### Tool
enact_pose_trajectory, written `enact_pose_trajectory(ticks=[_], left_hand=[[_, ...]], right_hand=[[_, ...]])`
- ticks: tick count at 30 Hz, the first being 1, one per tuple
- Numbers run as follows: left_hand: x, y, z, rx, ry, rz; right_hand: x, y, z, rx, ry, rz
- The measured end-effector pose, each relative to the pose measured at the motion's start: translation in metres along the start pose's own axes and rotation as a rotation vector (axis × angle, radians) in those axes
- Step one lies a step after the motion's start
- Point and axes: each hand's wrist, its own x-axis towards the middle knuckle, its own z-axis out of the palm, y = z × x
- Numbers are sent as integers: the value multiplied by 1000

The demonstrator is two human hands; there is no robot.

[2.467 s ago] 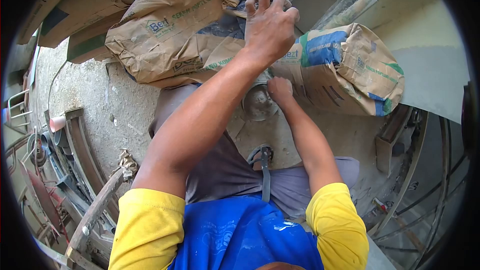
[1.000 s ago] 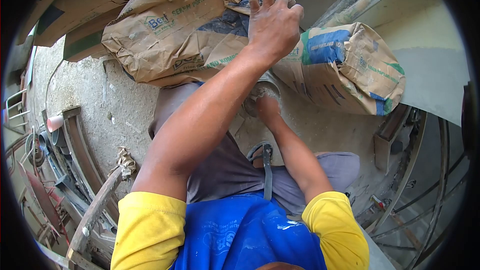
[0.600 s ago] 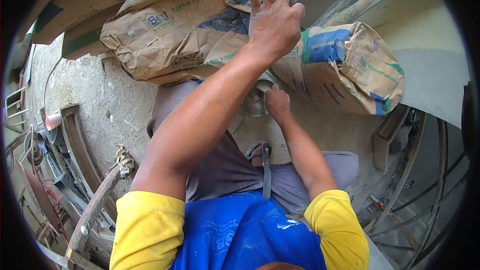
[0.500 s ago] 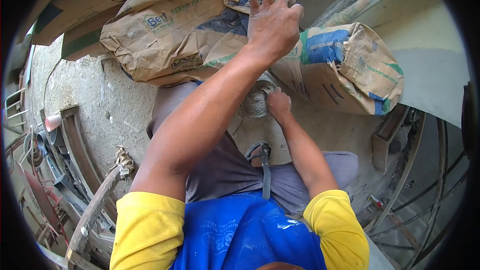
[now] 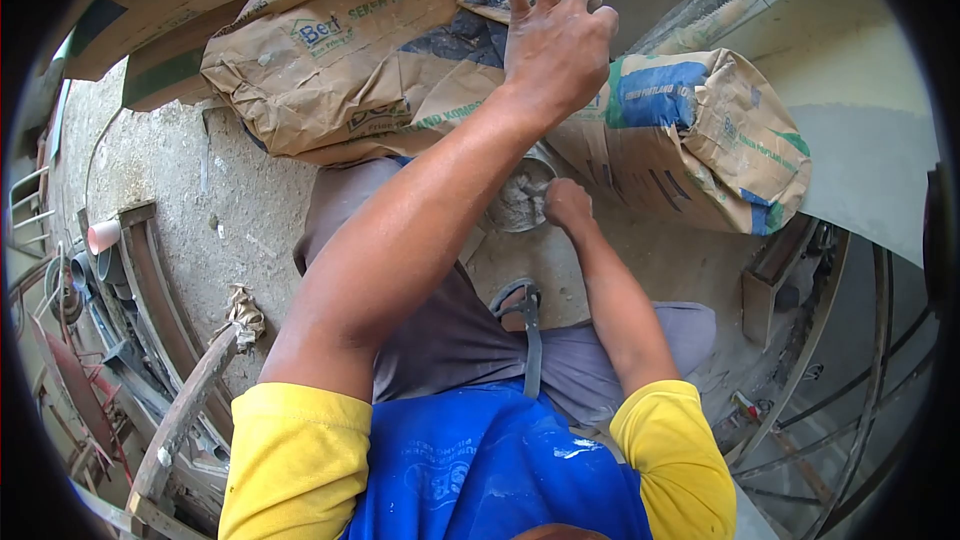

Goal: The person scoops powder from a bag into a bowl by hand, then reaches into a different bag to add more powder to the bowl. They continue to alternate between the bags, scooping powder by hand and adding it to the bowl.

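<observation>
My left hand (image 5: 560,45) reaches far forward, its dusty fingers curled at the edge of an open, crumpled brown cement bag (image 5: 340,50); the fingertips are partly hidden. My right hand (image 5: 568,203) is closed at the right rim of a round metal container (image 5: 518,223) holding grey powder (image 5: 516,198). What its fingers grip is too small to tell. Close to both hands, a second brown cement bag (image 5: 650,155) with blue and green print lies on the right.
More paper bags (image 5: 170,20) lie at the upper left. A wooden frame (image 5: 175,315), a pink cup (image 5: 103,235) and pipes stand at the left. A wooden box (image 5: 775,275) and curved metal bars (image 5: 880,340) are at the right. My sandalled foot (image 5: 518,302) rests below the container.
My right hand has shifted slightly right and down at the container's rim, and more powder shows. My left hand keeps its curled pose, slightly further right in view.
</observation>
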Motion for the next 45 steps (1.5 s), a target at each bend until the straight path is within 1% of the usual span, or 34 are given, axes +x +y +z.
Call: enact_pose_trajectory(ticks=[1, 3, 4, 6, 7, 10, 12, 13, 15, 16, 18, 19, 21, 25, 27, 28, 30, 31, 33, 34, 36, 37, 39, 40, 42, 43, 45], left_hand=[[0, 0, 0, -2, -1, -1], [0, 1, -1, 17, 2, 7], [0, 1, 0, 17, 4, 9], [0, 1, 0, 28, 5, -3], [0, 1, 0, 29, 5, -5], [-1, 0, 1, 14, -9, 2], [-1, -1, 2, -5, 44, 40], [0, -2, 1, -2, 46, 41], [0, -1, 1, -8, 17, 31], [-1, 0, 1, -11, 15, 32], [-1, -1, 1, 5, 25, 40], [-1, -1, 1, 8, 24, 39], [-1, -1, 1, -6, 31, 44], [0, 0, 1, -14, 12, 35], [0, -1, 1, -5, 29, 44], [-1, -1, 0, -4, 27, 42], [-1, 1, 0, 31, -13, 0], [0, 1, 0, 32, -10, -1], [0, 2, 0, 8, -15, -9], [0, 1, 0, 8, -15, -8], [0, 1, 1, 15, -21, -9], [-1, 1, 1, 15, -24, -9], [0, -1, 1, -4, 24, 32], [0, -1, 0, -4, 26, 31], [-1, 0, 1, 1, 24, 33], [-1, 0, 1, 0, 22, 34], [-1, -1, 2, -1, 27, 36]], right_hand=[[0, 3, 2, -1, -1, 2], [3, 9, 7, 68, 109, 59], [3, 9, 12, 68, 111, 60], [0, 6, 25, 53, 35, 30], [3, 4, 28, 53, 34, 29], [11, 5, 49, 131, 35, -18], [15, 14, 66, 117, 61, -67], [9, 10, 52, 117, 62, -70], [-3, 8, 28, -64, -19, -132], [-2, 9, 33, -64, -20, -129], [5, 3, 45, -36, 176, -154], [6, 1, 51, -34, 175, -156], [2, -2, 58, -52, 93, -273], [7, -2, 52, -91, 32, -262], [5, -11, 57, -120, 102, -235], [3, -12, 57, -119, 99, -236], [-2, -10, 54, -146, -31, -313], [0, -10, 51, -149, -29, -314], [4, -10, 46, -90, -14, -204], [2, -13, 49, -88, -14, -204], [-3, -21, 57, -79, 116, -238], [-4, -20, 57, -77, 114, -237], [-3, -17, 52, -82, -60, -253], [-2, -18, 50, -84, -59, -253], [0, -22, 50, -106, -8, -183], [4, -20, 61, -105, -9, -182], [8, -18, 84, -3, 83, -219]])
